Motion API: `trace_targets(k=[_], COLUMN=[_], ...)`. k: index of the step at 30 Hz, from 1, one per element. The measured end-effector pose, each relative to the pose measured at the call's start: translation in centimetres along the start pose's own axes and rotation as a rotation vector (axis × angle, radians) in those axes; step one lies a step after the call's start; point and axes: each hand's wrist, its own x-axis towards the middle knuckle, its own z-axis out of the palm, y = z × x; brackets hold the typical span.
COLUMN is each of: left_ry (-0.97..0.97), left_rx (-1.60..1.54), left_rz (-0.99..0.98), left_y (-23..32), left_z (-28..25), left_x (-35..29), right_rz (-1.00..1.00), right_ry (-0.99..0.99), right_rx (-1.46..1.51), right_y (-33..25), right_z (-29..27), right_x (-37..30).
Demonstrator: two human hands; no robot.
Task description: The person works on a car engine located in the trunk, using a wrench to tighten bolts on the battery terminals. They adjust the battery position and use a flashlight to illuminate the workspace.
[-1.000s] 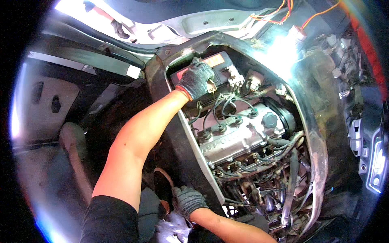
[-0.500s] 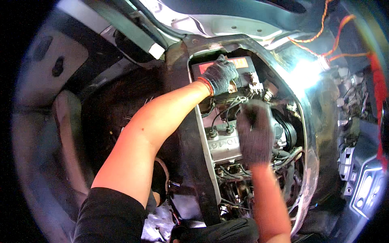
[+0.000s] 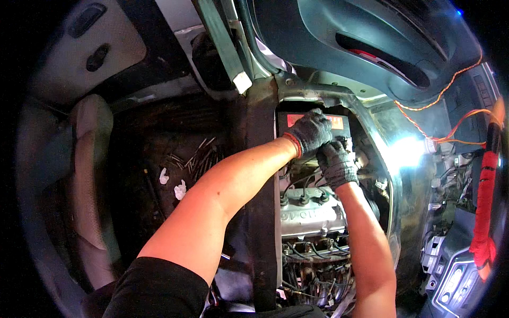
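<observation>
Dim bay, work lamp (image 3: 411,148) glare at rt, fisheye edges black

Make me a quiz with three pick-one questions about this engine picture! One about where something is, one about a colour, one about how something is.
1. Where is the left hand?
A. on the seat
B. at the far end of the engine, beside the right hand
C. on the red strap

2. What colour is the strap hanging at the right?
A. red
B. green
C. white

3. How is the work lamp beside the engine?
A. switched off
B. covered by a cloth
C. shining brightly

Answers: 1 B, both gloved hands meet over the engine's far end, by the black box with a red label. 2 A, the strap is plainly red. 3 C, it glares white on the metal rim.
</observation>
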Motion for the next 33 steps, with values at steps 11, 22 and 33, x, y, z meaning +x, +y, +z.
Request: trace_targets(k=[11, 22, 33], left_ry=[0.079, -0.058, -0.096], left_rx=[-0.145, -0.227, -0.188], left_rz=[-0.041, -0.110, -0.138], left_y=[-0.2, -0.1, -0.5], left_z=[0.0, -1.6, 0.1], left_x=[-0.5, 0.2, 0.4], right_rz=[-0.043, -0.122, 0.037], right_ry=[-0.034, -0.156, -0.092], right_rx=[-0.091, -0.044, 0.063], right_y=[-1.3, -0.2, 0.1], right_z=[-1.5, -1.7, -1.1], right_x=[0.0, 1.0, 1.1])
